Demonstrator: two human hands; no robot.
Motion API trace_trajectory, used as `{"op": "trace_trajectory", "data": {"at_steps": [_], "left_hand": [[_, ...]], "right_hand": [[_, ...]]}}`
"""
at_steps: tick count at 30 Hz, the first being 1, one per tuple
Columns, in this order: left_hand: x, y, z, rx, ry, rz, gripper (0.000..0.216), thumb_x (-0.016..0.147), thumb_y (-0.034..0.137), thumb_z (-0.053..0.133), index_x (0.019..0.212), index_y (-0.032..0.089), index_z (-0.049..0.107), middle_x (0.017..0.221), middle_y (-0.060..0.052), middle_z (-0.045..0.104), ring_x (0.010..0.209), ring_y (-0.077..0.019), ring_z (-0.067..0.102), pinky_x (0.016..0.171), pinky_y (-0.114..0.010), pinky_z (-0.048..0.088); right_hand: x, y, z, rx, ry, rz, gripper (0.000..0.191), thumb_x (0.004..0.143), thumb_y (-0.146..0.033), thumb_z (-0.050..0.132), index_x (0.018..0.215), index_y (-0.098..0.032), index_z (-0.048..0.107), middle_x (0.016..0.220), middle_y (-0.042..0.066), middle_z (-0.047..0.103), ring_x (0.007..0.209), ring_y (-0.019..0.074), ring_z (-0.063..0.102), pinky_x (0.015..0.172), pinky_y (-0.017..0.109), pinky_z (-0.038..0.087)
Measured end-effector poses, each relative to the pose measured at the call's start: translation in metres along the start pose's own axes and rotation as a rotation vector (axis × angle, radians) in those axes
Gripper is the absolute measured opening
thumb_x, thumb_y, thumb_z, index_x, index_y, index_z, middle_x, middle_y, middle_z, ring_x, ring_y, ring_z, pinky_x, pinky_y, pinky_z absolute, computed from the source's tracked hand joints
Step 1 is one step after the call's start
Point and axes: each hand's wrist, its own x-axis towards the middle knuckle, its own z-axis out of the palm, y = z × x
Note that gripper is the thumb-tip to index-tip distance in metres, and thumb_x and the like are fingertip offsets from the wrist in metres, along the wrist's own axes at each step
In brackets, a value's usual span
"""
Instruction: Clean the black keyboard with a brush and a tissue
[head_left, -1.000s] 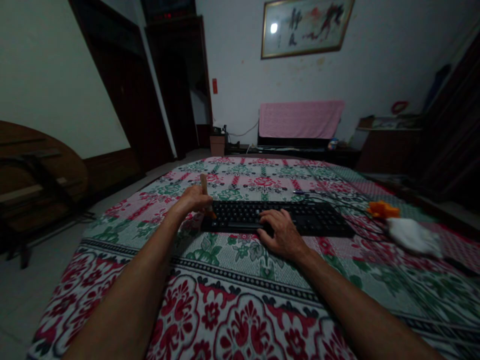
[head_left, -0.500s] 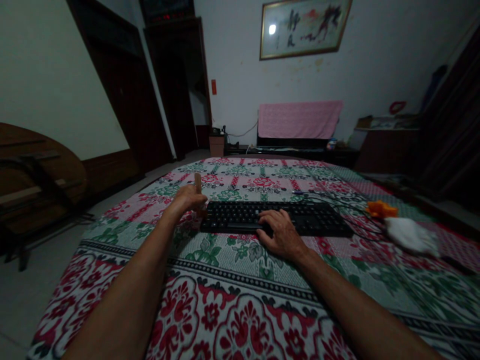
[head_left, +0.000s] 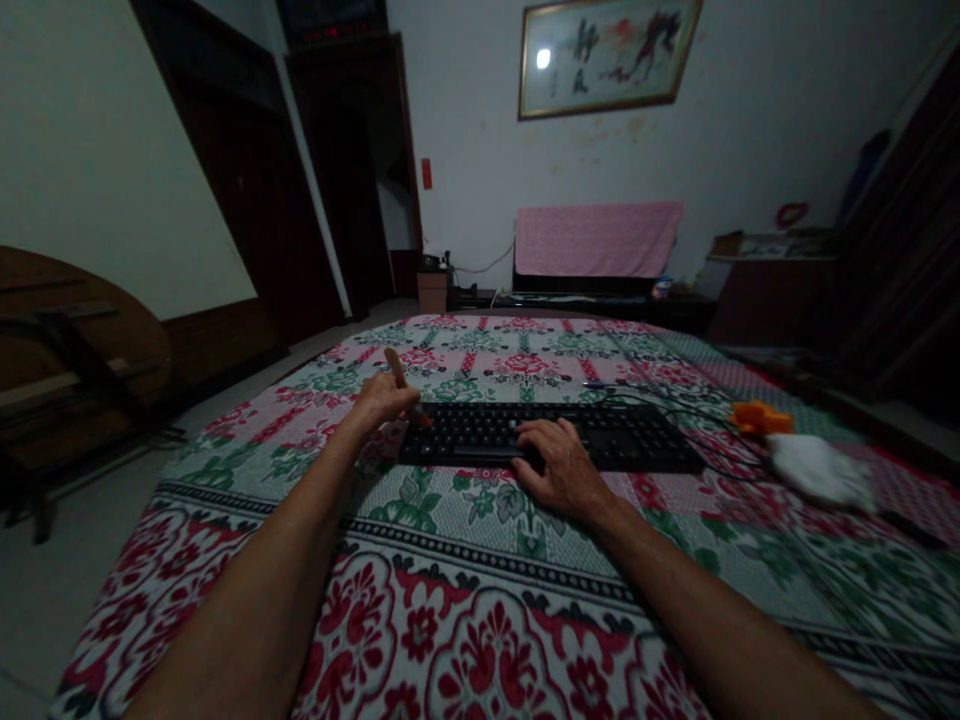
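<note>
A black keyboard (head_left: 480,449) lies flat on the patterned tablecloth in front of me. At its left end, my left hand (head_left: 384,397) is closed around a tan wooden-handled tool (head_left: 394,366). The handle sticks up above the fist, and the tool's lower end slants down onto the left-hand keys; its exact kind is unclear. My right hand (head_left: 559,462) rests over the middle of the keyboard, fingers bent loosely across the keys and thumb apart near the front edge. Some keys are hidden beneath it.
Dark cables (head_left: 690,402) run from behind the keyboard to the right. An orange object (head_left: 761,417) and a white cloth-like bundle (head_left: 821,470) lie there, with a dark thin item (head_left: 911,530) beyond. A small pen-like object (head_left: 598,385) sits behind the keyboard.
My left hand has moved slightly right, and the tool has tilted so its lower end is now over the left-hand keys. My right hand and the keyboard stay about where they were.
</note>
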Motion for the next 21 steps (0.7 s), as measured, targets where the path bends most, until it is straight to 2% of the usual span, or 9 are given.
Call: {"op": "trace_trajectory", "data": {"at_steps": [3, 5, 8, 11, 14, 21], "left_hand": [[0.002, -0.001, -0.001, -0.019, 0.049, 0.012, 0.021, 0.066, 0.03, 0.053, 0.066, 0.014, 0.066, 0.056, -0.005, 0.064, 0.058, -0.0165, 0.061, 0.052, -0.023, 0.046], [0.003, 0.0, 0.0, -0.017, 0.037, 0.036, 0.021, 0.066, 0.029, 0.053, 0.067, 0.014, 0.067, 0.057, -0.005, 0.064, 0.06, -0.0172, 0.062, 0.054, -0.023, 0.047], [0.003, 0.0, 0.0, 0.08, 0.003, 0.019, 0.021, 0.066, 0.029, 0.051, 0.066, 0.015, 0.066, 0.06, -0.007, 0.066, 0.064, -0.0197, 0.063, 0.056, -0.025, 0.046], [0.002, -0.001, -0.002, 0.212, 0.072, 0.0, 0.024, 0.068, 0.031, 0.05, 0.072, 0.015, 0.067, 0.071, -0.01, 0.069, 0.072, -0.0227, 0.064, 0.06, -0.027, 0.046], [-0.003, 0.003, -0.003, 0.301, 0.162, 0.074, 0.028, 0.071, 0.032, 0.046, 0.078, 0.015, 0.067, 0.082, -0.012, 0.07, 0.079, -0.0241, 0.064, 0.064, -0.028, 0.046], [-0.019, 0.021, 0.008, 0.438, 0.129, 0.2, 0.03, 0.077, 0.03, 0.04, 0.087, 0.015, 0.065, 0.086, -0.013, 0.069, 0.083, -0.0251, 0.064, 0.069, -0.029, 0.046]], "right_hand": [[0.0, 0.0, 0.0, -0.002, -0.001, 0.001, 0.013, 0.075, -0.025, 0.06, 0.087, -0.02, 0.055, 0.107, 0.008, 0.063, 0.103, 0.0234, 0.055, 0.1, 0.048, 0.024], [0.0, 0.0, 0.0, -0.001, 0.001, -0.002, 0.013, 0.076, -0.025, 0.059, 0.087, -0.02, 0.056, 0.107, 0.009, 0.063, 0.104, 0.0236, 0.054, 0.1, 0.049, 0.024], [0.0, 0.0, -0.001, 0.001, 0.004, -0.006, 0.013, 0.076, -0.025, 0.059, 0.087, -0.02, 0.056, 0.106, 0.009, 0.063, 0.104, 0.0241, 0.055, 0.1, 0.049, 0.025], [0.0, 0.0, -0.001, 0.001, 0.007, -0.007, 0.013, 0.076, -0.025, 0.06, 0.088, -0.02, 0.056, 0.106, 0.009, 0.063, 0.103, 0.0235, 0.055, 0.099, 0.048, 0.025], [0.0, -0.001, -0.001, 0.0, 0.007, 0.002, 0.014, 0.075, -0.024, 0.061, 0.087, -0.02, 0.056, 0.106, 0.008, 0.063, 0.103, 0.0228, 0.054, 0.1, 0.047, 0.025], [-0.002, -0.003, -0.001, 0.013, 0.022, 0.019, 0.015, 0.074, -0.023, 0.061, 0.088, -0.02, 0.055, 0.106, 0.007, 0.063, 0.102, 0.0225, 0.054, 0.099, 0.047, 0.025]]}}
